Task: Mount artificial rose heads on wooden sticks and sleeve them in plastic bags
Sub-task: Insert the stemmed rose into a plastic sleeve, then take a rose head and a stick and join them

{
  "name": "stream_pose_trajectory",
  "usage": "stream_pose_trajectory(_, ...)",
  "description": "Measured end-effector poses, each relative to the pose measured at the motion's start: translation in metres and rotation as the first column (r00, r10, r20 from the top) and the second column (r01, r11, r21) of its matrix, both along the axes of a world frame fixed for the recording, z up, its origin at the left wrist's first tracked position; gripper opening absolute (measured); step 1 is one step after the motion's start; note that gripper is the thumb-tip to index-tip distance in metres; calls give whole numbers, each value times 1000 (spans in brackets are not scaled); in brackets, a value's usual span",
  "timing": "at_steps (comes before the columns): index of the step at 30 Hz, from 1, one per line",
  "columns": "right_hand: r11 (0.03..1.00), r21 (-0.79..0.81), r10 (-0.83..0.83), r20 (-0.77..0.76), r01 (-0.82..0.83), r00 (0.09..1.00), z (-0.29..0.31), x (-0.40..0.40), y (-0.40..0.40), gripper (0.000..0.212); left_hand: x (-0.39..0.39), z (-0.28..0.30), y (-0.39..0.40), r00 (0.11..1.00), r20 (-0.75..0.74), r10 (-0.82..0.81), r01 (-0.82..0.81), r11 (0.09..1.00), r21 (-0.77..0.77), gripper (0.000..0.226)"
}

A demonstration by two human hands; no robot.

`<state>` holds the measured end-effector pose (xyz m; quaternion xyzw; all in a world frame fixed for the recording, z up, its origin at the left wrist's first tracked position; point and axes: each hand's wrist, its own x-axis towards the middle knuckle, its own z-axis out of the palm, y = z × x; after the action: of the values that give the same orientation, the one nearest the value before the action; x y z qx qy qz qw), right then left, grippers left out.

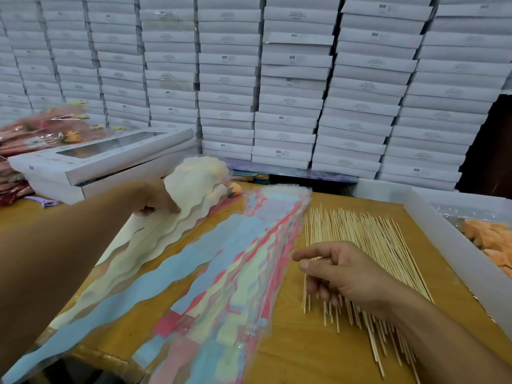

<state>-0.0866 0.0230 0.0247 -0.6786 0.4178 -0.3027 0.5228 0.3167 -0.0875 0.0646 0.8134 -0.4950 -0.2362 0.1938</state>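
Far-left edge of surface: heap of finished sleeved roses, pink/red wrap, blurred; count n/a. So a batch looks done already.

Left rear: windowed white box on top of another box, just in front of the heap. Purple-handled tool by box's front-left corner; type unclear.

Left hand: grip closed on top end of a cream scalloped plastic bag, thumb pinching over its edge, other fingers hidden behind the sheet. Bag raised at top end; whether a rose is already inside, can't tell. Small orange rose head lies just beyond it, towards the rear edge.

Centre: blue scalloped bag flat, running front-left corner to mid-surface. Beside it, thick pack of mixed-colour bags (pink, blue, yellow), reaching over the front edge. Large stock left unused.

Right of centre: spread of wooden sticks, bare, many, fanned from mid-surface to front edge.

Right hand: over the sticks, grip half-closed, thumb and forefinger extended and close together, other fingers curled down onto the stick pile. Whether one stick is actually pinched, can't tell. Judged: picking next stick.

Right edge: white tray, holding orange rose heads, unmounted.

Rear: wall of stacked white boxes.

Status est.: mid-run; one unit in hand, most sticks, heads, bags still to go.
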Motion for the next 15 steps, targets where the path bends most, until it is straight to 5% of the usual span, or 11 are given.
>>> stream_pose_trajectory(8,982,-69,-172,37,174,984,6,-27,-17,15,-3,0,2,997,74,8,-7,1000,-16,56)
stream_pose_trajectory(12,949,-87,-298,74,304,952,8,-47,-30,14,-18,3,3,903,429,29,32,990,-134,70)
stream_pose_trajectory(15,911,-94,-392,101,401,914,5,-56,-37,12,-47,8,4,873,486,30,120,955,-273,54)
